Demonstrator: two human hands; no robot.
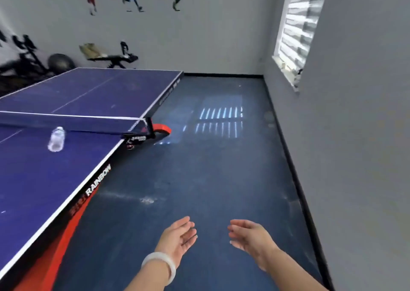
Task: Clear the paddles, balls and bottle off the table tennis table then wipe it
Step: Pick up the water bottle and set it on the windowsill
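The bottle point(56, 139) stood on the bench point(33, 180) just before the net point(73, 122), well apart from both hands' point(180, 235) point(249, 235) loosely spread, empty fingers point(188, 223).

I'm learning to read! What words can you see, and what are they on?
"RAINBOW": white letters on the side edge of the table.
Red marks just before it: too blurred to read.
Print on the far half's edge: too blurred.
Label on the net clamp: too blurred.
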